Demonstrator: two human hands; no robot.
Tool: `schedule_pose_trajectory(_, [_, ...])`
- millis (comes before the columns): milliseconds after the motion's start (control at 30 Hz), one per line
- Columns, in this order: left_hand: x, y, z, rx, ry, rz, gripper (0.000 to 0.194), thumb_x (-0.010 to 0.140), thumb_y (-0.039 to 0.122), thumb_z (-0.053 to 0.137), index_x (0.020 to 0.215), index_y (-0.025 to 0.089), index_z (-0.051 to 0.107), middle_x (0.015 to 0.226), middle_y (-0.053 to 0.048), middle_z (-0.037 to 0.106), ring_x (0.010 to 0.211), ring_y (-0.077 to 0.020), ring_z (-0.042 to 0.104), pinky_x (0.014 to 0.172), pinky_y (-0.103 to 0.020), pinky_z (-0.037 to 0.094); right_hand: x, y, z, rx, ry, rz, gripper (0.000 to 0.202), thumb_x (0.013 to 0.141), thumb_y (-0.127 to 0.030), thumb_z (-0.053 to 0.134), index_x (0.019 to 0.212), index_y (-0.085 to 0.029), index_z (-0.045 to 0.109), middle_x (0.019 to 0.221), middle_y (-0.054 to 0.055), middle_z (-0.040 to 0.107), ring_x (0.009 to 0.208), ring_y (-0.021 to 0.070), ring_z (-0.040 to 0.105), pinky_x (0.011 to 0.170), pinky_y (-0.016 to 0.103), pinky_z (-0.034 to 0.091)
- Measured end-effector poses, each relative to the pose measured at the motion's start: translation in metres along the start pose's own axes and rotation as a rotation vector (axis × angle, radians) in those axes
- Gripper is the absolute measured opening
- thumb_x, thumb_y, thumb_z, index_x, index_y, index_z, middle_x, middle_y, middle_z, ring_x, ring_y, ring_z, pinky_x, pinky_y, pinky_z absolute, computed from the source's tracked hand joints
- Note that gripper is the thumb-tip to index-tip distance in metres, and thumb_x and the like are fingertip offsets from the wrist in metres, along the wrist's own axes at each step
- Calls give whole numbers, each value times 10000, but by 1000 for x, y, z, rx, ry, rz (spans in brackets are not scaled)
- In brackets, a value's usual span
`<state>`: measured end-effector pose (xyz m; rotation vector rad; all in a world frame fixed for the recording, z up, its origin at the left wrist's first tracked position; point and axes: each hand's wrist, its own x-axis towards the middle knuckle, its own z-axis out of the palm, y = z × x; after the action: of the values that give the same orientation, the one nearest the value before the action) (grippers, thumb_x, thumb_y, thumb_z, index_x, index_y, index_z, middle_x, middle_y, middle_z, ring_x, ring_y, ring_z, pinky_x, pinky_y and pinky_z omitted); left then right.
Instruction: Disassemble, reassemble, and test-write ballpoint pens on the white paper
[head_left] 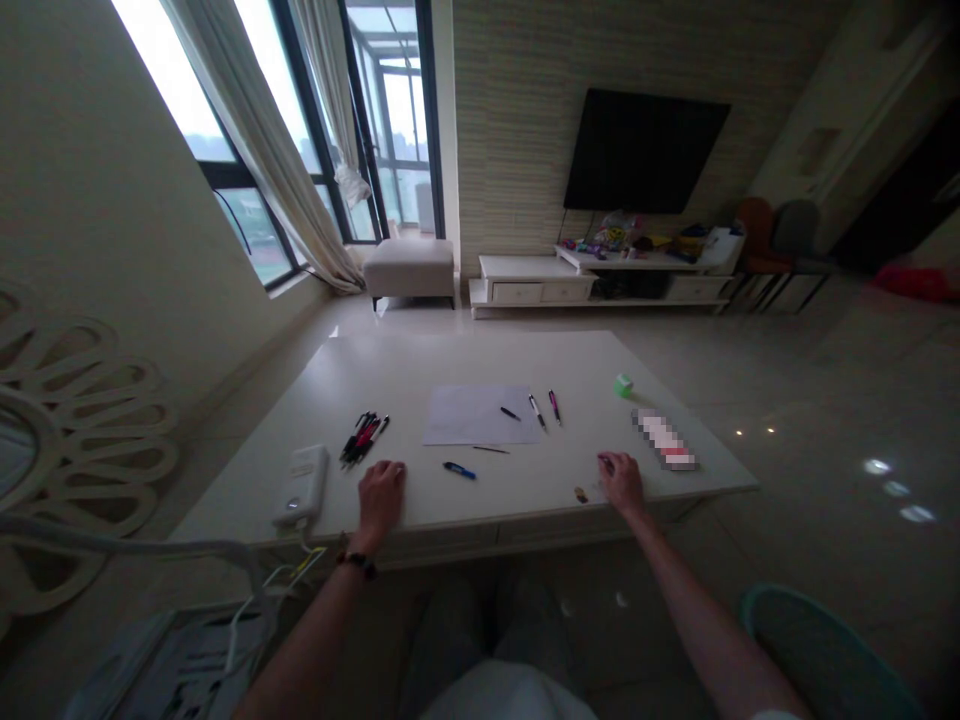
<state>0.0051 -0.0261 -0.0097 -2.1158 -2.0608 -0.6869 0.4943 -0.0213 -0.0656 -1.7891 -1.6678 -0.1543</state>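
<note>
My left hand (381,500) rests on the near edge of the white table (375,365), its fingers curled in and nothing visible in them. Just beyond it lies a bundle of pens (365,438). My right hand (621,484) is on the table with fingertips pinched together; any small thing between them is too blurred to name. A small brown object (581,495) lies beside it. Between my hands are a blue pen (459,470) and a thin dark stick (491,450). A sheet of paper (465,415) bears a short black pen (510,413).
Right of the paper lie a white-and-black pen (538,412) and a pink pen (554,407). A green cube-like object (623,385) and a pixelated item (664,438) are at the right. A white power strip (304,485) with a cable sits at the left edge.
</note>
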Motion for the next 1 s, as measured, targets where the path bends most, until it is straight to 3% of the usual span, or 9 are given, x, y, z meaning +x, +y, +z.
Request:
schedule_pose_trajectory(100, [-4,-28,-8,53,83,-165,248,848,303,422,894,190,638,938,-73,591,868,-207,512,733,-315,382,-1,4,-5,-57,17,43,230,815,-255,449,888,-163,648,848,96,578,807,211,492,777,326,373])
schedule_pose_trajectory(167, [-5,-27,-8,71,101,-227,252,849,307,419,889,190,638,934,-76,590,864,-215,511,717,-321,385,-2,-4,-5,-89,25,87,233,816,-231,438,901,-167,646,854,100,579,810,214,487,761,323,368])
schedule_pose_trajectory(233, [-4,-12,-4,55,64,-184,243,846,307,430,920,199,634,946,-72,589,853,-211,514,710,-323,392,-3,-20,-1,-104,25,129,236,822,-220,431,915,-168,641,860,104,579,821,219,486,748,322,365])
schedule_pose_trajectory(300, [-1,12,2,-14,3,-35,245,835,302,465,1014,218,609,990,-64,583,864,-195,518,738,-320,403,-3,-45,6,-76,-2,124,222,829,-229,441,916,-171,636,867,101,578,832,219,489,752,319,365])
schedule_pose_trajectory(400, [6,53,15,-139,-59,219,349,809,298,531,1157,274,530,1119,-52,538,991,-192,491,836,-330,395,-4,-94,22,64,-104,-13,175,824,-245,491,920,-192,627,878,70,580,853,200,500,786,301,372])
schedule_pose_trajectory(467, [10,74,24,-176,-76,298,289,807,286,541,1095,289,564,1152,-45,523,1036,-200,472,868,-348,379,-3,-129,34,153,-147,-59,173,799,-250,544,950,-207,618,890,52,576,858,188,508,794,290,379])
schedule_pose_trajectory(633, [12,88,33,-180,-87,331,148,850,255,468,935,235,588,1062,-47,570,988,-202,495,876,-370,352,10,-188,58,196,-186,-19,227,742,-259,635,967,-236,618,948,45,558,909,193,505,796,291,380])
schedule_pose_trajectory(800, [9,85,31,-215,-80,338,185,870,179,384,973,198,538,918,-52,601,893,-192,518,857,-349,354,20,-203,66,137,-226,27,127,752,-302,635,852,-224,638,917,53,547,896,198,491,768,292,363])
schedule_pose_trajectory(1000, [7,88,29,-171,-105,313,427,746,-19,345,1092,182,495,1009,-69,559,927,-194,490,826,-326,359,17,-201,68,114,-233,-39,90,810,-278,578,801,-200,623,882,67,557,865,207,469,728,305,340])
